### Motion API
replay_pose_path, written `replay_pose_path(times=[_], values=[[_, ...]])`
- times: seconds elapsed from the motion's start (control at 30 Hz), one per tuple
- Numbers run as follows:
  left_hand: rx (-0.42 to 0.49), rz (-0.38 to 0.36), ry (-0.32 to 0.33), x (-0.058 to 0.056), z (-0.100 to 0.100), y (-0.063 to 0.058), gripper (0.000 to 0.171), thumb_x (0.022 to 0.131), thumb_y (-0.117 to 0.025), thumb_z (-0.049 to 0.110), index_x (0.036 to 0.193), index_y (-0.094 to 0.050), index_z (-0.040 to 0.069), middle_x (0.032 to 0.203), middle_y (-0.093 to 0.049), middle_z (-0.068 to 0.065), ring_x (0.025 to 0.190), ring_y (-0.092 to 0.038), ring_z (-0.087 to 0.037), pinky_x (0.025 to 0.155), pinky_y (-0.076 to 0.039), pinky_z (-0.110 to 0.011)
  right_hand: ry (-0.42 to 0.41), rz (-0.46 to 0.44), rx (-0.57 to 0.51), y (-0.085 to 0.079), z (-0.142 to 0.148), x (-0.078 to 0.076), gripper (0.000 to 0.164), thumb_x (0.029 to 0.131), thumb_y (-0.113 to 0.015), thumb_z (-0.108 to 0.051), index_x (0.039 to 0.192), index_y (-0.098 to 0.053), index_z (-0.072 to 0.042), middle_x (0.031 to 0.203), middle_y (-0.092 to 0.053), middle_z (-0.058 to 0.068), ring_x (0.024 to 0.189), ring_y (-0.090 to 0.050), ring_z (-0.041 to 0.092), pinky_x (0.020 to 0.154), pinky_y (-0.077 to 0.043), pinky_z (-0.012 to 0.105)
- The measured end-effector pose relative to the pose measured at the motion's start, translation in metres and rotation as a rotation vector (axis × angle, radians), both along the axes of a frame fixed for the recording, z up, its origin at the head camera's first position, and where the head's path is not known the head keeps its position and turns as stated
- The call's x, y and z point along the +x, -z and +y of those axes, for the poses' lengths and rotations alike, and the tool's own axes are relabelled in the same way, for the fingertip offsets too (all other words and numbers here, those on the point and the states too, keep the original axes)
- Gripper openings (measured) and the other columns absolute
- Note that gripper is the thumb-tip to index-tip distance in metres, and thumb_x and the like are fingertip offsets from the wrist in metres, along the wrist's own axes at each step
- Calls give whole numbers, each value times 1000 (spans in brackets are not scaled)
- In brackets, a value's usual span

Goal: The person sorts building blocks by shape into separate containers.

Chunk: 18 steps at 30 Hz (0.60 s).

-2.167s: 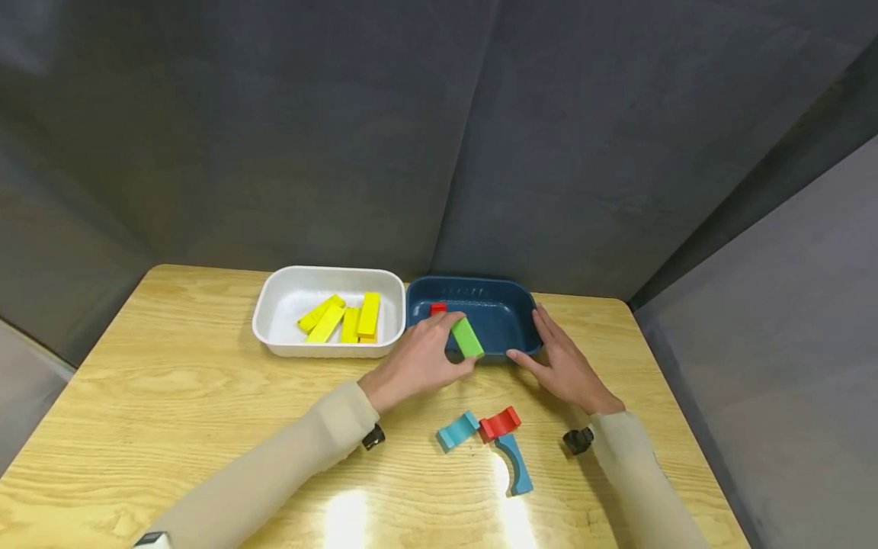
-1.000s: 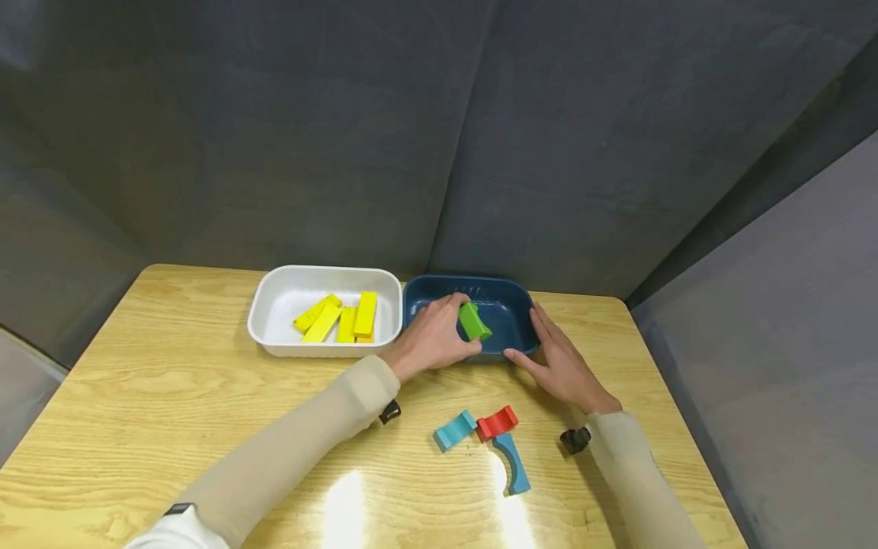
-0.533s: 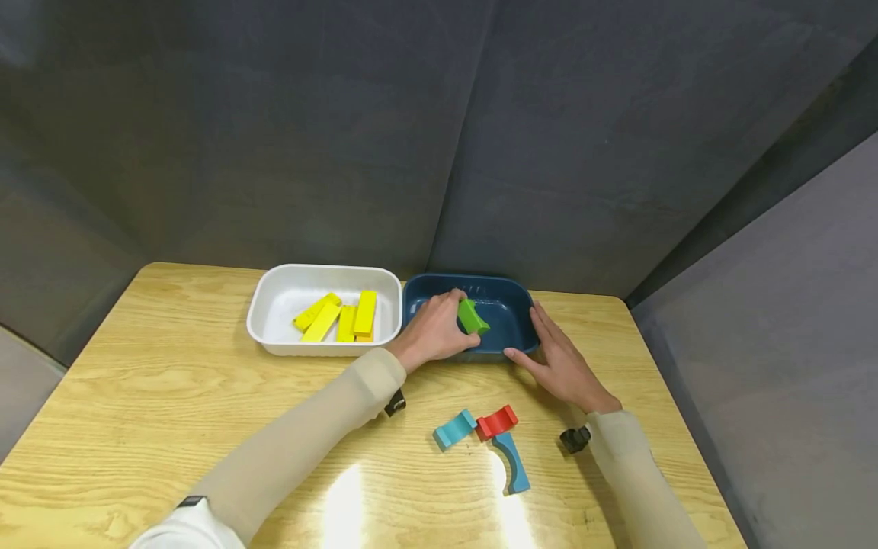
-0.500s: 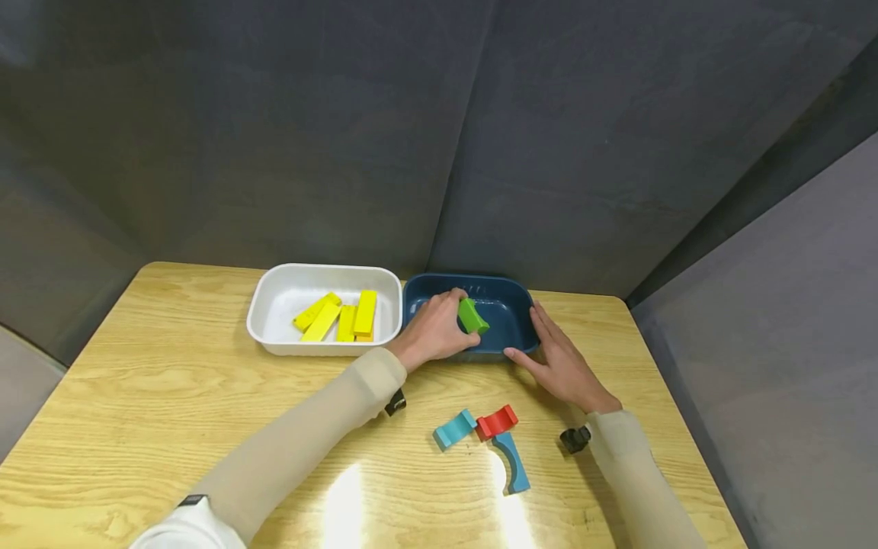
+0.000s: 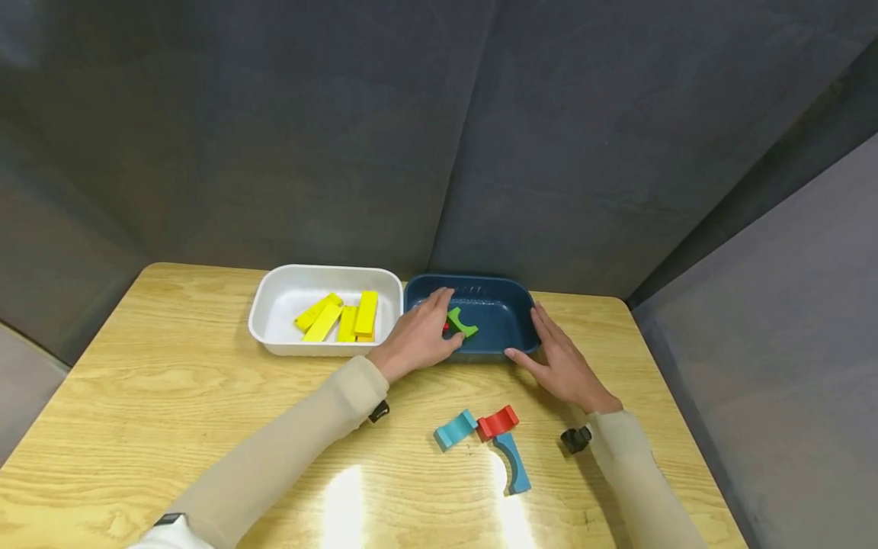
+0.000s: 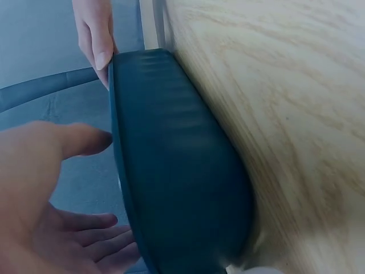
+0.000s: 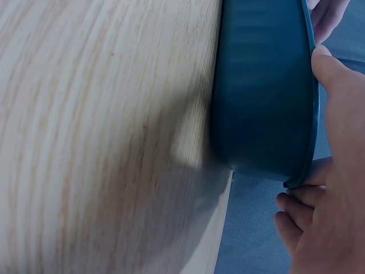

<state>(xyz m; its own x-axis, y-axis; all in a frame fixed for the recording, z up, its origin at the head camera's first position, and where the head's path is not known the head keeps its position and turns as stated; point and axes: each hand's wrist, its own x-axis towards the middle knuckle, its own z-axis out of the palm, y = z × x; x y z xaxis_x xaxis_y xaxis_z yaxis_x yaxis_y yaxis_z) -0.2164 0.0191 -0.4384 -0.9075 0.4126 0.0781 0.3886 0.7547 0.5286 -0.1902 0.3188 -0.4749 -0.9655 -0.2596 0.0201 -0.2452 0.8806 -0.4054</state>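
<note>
My left hand (image 5: 420, 335) is over the left part of a dark blue tray (image 5: 511, 352), its fingers and thumb spread around nothing. A green arched block (image 5: 461, 323) lies in the tray just beside those fingers, apart from them. A bit of a red block (image 5: 446, 326) shows next to it, mostly hidden by the hand. My right hand (image 5: 568, 364) holds the tray's right front corner, thumb at the front rim and fingers along the right side. In the left wrist view the left hand (image 6: 40, 194) is loose by the tray's rim (image 6: 116, 142).
A white tray (image 5: 274, 345) with several yellow blocks (image 5: 322, 323) stands against the blue tray's left side. On the wooden table (image 5: 206, 412) in front lie a light blue arched block (image 5: 456, 431), a red arched block (image 5: 498, 422) and a blue arched block (image 5: 513, 463).
My left hand carried the green arched block into the dark blue tray, let go of it and drew back slightly left. My right hand stayed at the tray's corner.
</note>
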Motion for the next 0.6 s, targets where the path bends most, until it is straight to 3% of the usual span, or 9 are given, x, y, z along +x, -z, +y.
replay_pose_path(times=[0.4, 0.6], values=[[7, 55, 37, 10, -13, 4, 81, 101, -74, 38, 165, -37, 5, 168, -43, -14, 150, -48, -32, 118, -47, -47, 1, 8, 5, 3, 1, -2, 105, 102, -61, -67, 173, -11, -7, 181, -4, 12, 163, -17, 43, 126, -23, 69], [-11, 120, 109, 15, -13, 4, 78, 102, -73, 36, 165, -37, 4, 169, -41, -15, 152, -46, -32, 121, -44, -46, 12, 6, 5, 3, 5, -2, 105, 102, -60, -68, 173, -10, -8, 181, -2, 8, 163, -17, 43, 126, -23, 69]])
